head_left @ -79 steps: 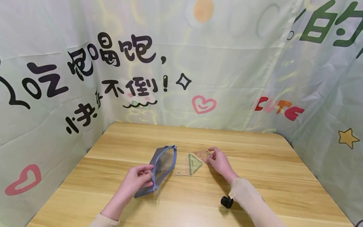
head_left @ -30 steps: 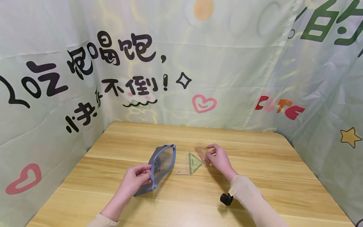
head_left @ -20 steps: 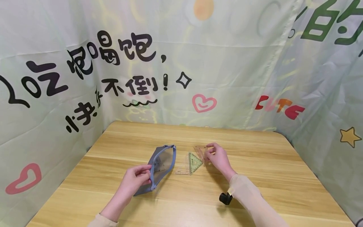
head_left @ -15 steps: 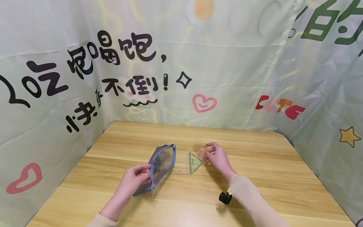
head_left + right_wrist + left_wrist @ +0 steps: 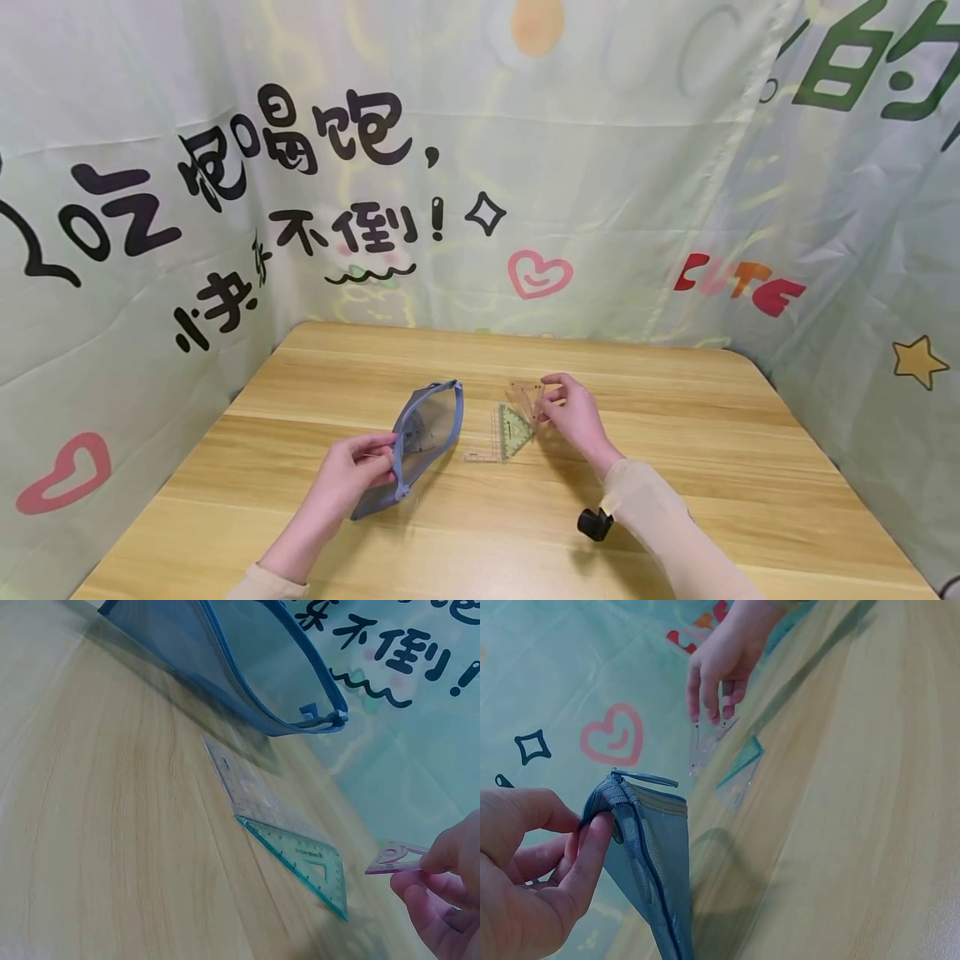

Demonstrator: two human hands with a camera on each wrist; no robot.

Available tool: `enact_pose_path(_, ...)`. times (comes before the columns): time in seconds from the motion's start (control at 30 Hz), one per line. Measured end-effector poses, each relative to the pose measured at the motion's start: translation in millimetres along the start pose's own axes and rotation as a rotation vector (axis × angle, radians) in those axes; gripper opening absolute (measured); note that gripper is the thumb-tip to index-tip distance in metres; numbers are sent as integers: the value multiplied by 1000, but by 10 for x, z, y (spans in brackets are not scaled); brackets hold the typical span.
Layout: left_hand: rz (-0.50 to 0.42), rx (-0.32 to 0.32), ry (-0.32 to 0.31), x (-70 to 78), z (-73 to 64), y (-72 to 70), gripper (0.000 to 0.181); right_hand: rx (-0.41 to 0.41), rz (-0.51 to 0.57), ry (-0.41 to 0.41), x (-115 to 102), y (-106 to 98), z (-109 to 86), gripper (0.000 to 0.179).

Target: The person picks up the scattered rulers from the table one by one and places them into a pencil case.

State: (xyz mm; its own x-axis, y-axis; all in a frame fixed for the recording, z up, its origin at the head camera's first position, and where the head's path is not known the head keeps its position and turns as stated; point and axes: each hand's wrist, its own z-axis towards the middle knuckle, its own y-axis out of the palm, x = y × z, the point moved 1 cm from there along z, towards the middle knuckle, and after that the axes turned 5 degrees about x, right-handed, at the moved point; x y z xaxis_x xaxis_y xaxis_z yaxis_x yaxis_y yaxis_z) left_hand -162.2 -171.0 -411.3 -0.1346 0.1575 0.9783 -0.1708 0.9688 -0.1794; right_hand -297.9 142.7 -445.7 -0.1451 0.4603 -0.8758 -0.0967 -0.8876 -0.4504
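My left hand (image 5: 352, 471) pinches the near-left rim of a blue mesh zip pouch (image 5: 378, 502), whose mouth gapes toward the right. Through the mesh, something with dark printed marks shows inside. Between thumb and fingers, my right hand (image 5: 576, 412) holds a pink see-through set square (image 5: 390, 859), tilted up off the table in the right wrist view. A green set square (image 5: 516, 432) lies flat just below it. Against the green one's long side lies a clear ruler-like piece with printed lines (image 5: 262, 795).
The wooden table (image 5: 675, 400) is bounded by printed cloth walls (image 5: 615, 208) at the back and sides. A black wrist camera (image 5: 595, 524) hangs beneath the right sleeve, low over the tabletop.
My right hand has moved slightly left and away from me, lifting and tilting the pink set square. My left hand and the pouch have shifted a little to the left.
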Motion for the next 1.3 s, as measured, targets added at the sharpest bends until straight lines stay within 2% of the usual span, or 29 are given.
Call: enact_pose_path(1.3,-25,-22,9,4,-4,30,38,-38,95,17,-302,93,-59,36)
